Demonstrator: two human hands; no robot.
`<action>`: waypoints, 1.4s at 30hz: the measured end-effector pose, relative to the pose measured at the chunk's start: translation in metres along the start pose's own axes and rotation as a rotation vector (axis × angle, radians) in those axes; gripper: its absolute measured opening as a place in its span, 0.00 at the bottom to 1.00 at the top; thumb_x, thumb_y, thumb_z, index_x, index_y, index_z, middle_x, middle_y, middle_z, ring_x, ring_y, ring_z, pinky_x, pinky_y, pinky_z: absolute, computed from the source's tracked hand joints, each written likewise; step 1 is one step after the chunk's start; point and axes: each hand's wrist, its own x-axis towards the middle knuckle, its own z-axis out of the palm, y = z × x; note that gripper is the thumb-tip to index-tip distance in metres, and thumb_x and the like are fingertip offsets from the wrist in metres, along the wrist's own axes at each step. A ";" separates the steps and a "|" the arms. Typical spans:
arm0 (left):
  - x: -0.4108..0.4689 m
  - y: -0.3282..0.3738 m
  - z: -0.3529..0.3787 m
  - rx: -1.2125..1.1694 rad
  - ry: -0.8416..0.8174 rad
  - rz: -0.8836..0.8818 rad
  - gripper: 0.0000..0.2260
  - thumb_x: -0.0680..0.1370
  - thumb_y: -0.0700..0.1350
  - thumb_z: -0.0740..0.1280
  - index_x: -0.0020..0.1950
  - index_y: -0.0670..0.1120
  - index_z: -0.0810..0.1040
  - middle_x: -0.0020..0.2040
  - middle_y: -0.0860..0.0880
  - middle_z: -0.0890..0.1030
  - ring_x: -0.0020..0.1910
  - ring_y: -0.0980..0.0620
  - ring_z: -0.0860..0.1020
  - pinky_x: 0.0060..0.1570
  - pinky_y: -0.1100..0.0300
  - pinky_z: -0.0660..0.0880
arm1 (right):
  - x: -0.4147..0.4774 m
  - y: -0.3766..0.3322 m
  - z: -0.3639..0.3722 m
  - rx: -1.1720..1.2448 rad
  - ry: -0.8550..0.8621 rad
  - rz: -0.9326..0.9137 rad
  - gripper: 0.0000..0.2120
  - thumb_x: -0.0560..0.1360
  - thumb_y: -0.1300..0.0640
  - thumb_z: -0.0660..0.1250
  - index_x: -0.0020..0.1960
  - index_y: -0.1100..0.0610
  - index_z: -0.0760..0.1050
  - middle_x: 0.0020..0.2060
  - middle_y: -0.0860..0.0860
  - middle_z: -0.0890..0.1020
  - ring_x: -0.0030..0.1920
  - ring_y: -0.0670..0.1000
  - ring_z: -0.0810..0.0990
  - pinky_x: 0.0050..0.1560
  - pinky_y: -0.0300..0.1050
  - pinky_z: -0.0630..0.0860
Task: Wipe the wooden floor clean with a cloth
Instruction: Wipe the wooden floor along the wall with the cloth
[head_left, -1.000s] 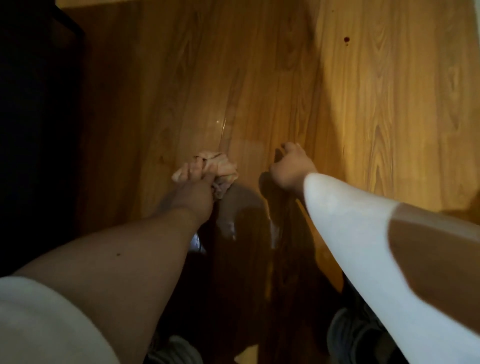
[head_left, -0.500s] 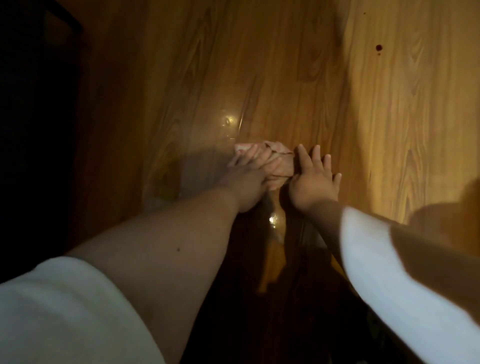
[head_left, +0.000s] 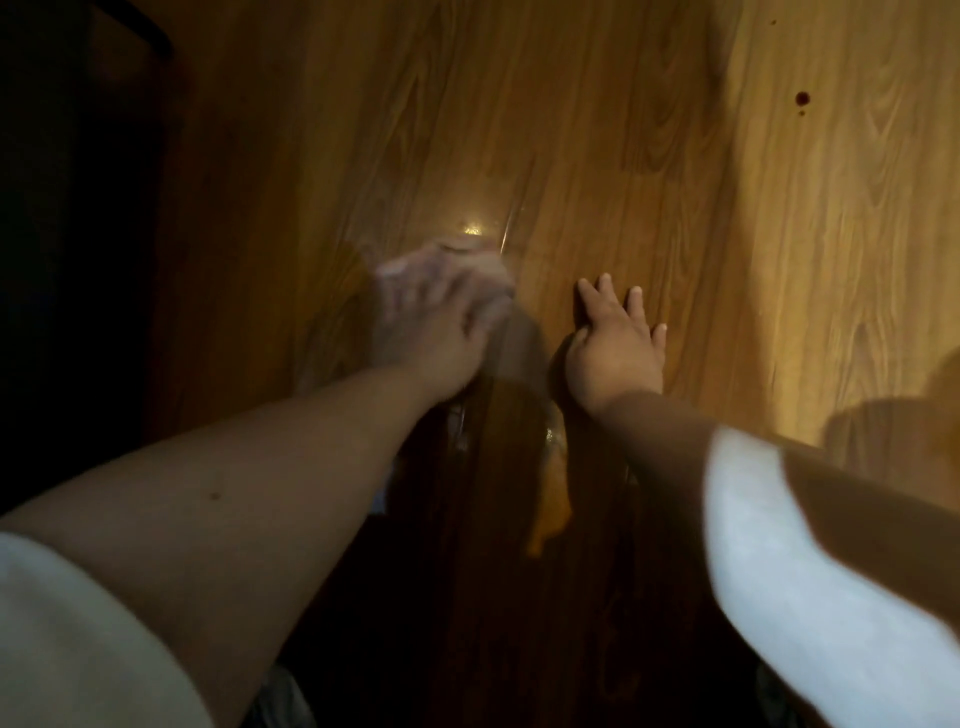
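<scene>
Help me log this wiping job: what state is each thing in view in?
wooden floor: glossy, glare just beyond the cloth.
left hand: motion-blurred, on top of the cloth; grip unclear.
cloth: blurred, on the floor, mostly under the left hand.
right hand: open, flat on the floor, fingers spread.
dark red spot: on the floor, unwiped, apart from both hands.

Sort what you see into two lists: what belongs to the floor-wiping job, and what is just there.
Job: cloth, blurred, under the left hand; wooden floor; dark red spot on it.
Just there: right hand, flat on the floor; dark object at far left.
</scene>
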 end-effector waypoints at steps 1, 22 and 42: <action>0.003 0.009 0.002 0.030 -0.057 0.160 0.25 0.77 0.61 0.49 0.74 0.61 0.55 0.78 0.51 0.51 0.77 0.46 0.44 0.72 0.42 0.38 | 0.000 0.001 0.001 -0.006 0.009 -0.002 0.27 0.79 0.57 0.53 0.78 0.47 0.54 0.78 0.46 0.52 0.78 0.53 0.44 0.76 0.60 0.42; -0.070 -0.056 0.005 -0.002 0.011 -0.078 0.28 0.75 0.57 0.53 0.76 0.56 0.59 0.78 0.49 0.56 0.77 0.43 0.50 0.74 0.44 0.46 | -0.019 -0.054 0.039 -0.170 -0.093 -0.213 0.28 0.78 0.55 0.53 0.77 0.46 0.55 0.78 0.45 0.52 0.78 0.53 0.45 0.73 0.62 0.36; -0.185 -0.037 0.024 0.175 -0.187 0.272 0.29 0.75 0.54 0.55 0.77 0.56 0.55 0.78 0.48 0.55 0.76 0.46 0.46 0.72 0.47 0.39 | -0.092 -0.043 0.025 -0.173 -0.135 -0.227 0.28 0.79 0.60 0.56 0.77 0.47 0.57 0.78 0.46 0.53 0.78 0.52 0.47 0.76 0.56 0.43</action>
